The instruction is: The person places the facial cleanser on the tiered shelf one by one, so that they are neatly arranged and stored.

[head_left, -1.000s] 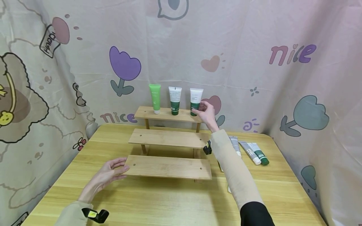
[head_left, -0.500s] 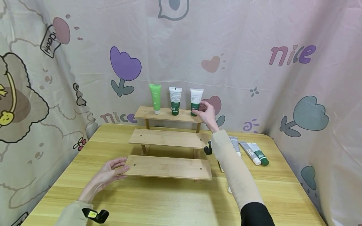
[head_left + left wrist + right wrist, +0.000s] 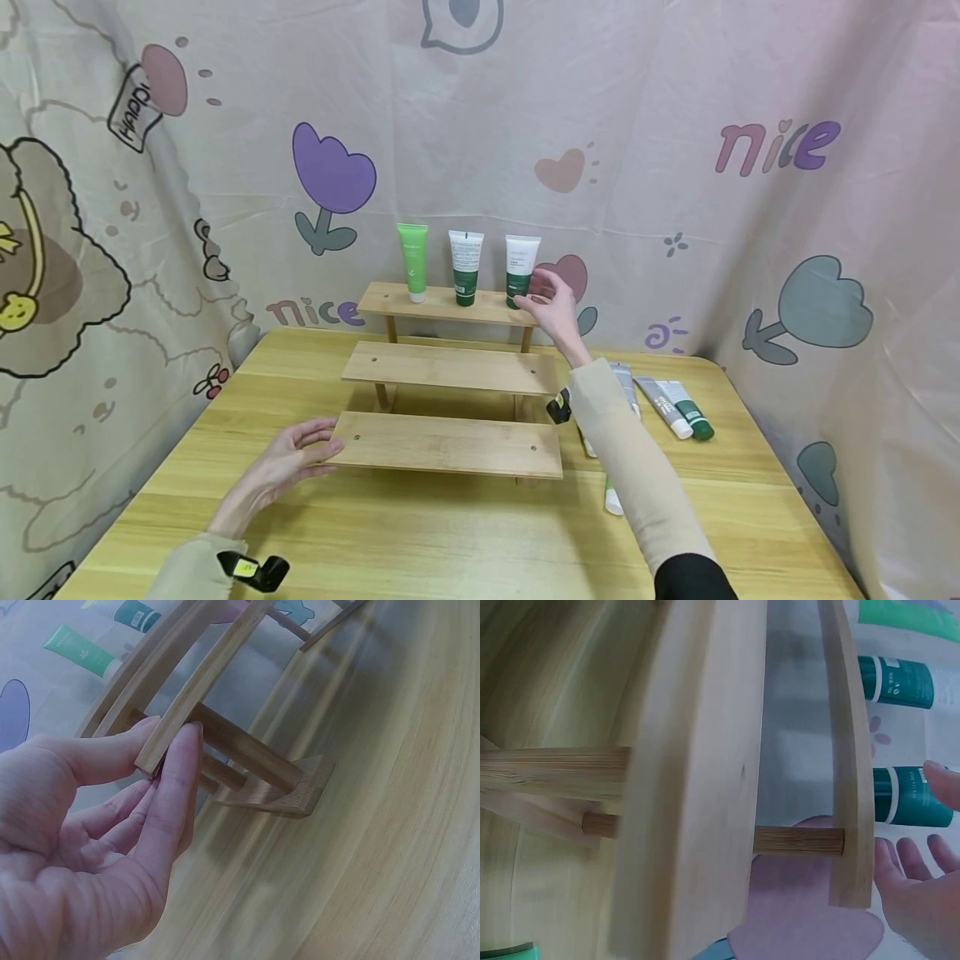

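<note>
A three-tier wooden display stand [image 3: 450, 443] rests on the table. My left hand [image 3: 288, 458] pinches the left end of its lowest board; in the left wrist view the thumb lies above the board [image 3: 206, 682] and fingers below. On the top tier, three squeeze tubes stand upright on their caps: a bright green tube [image 3: 413, 260], a white-and-dark-green tube [image 3: 466, 267] in the middle, and another white-and-dark-green tube [image 3: 521, 265] at the right. Just right of that last tube is my right hand [image 3: 555, 315], its fingers loosely parted and no longer gripping it.
Right of the stand lie a grey tube [image 3: 664, 408] and a white-and-green tube [image 3: 690, 412] side by side. Other tubes, including a grey one [image 3: 624, 385] and one with a white cap [image 3: 613, 502], are partly hidden by my right forearm. A patterned curtain [image 3: 630, 100] surrounds the table.
My right hand has let go of the right-hand tube and drawn slightly back, right and toward me. The tube stays upright. My left hand has not moved.
</note>
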`<state>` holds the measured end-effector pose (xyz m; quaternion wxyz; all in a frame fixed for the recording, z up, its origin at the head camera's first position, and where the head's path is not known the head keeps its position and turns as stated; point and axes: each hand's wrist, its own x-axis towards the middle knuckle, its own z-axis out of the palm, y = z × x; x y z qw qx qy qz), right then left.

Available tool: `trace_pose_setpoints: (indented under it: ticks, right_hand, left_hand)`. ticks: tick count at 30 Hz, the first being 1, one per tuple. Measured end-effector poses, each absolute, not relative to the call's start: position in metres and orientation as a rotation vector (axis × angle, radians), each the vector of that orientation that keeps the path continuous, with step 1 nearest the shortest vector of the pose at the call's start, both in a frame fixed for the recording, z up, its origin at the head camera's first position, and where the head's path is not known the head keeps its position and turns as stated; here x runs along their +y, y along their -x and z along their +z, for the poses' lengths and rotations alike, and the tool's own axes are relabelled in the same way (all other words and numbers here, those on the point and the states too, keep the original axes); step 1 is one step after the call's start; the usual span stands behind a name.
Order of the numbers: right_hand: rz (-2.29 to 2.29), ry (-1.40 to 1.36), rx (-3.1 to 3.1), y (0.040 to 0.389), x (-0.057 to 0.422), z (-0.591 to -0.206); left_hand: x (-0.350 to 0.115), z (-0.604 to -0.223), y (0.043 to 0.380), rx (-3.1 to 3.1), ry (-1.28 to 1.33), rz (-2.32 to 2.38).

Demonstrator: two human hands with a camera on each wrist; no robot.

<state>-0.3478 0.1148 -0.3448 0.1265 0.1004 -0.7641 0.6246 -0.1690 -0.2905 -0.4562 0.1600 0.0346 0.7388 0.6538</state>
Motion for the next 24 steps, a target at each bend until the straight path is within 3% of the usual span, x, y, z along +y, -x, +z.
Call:
trace_pose_setpoints:
  ticks: [14, 24]
  right_hand:
    - [1.783, -0.408, -2.168, 0.306, 0.137, -0.348]
    - [1.742, -0.418, -2.288, 0.266, 0.173, -0.374]
  left_hand:
    - [-0.291, -0.456, 0.17, 2.105, -0.098, 1.868]
    - [-0.29, -0.455, 0.168, 2.111, -0.098, 1.86]
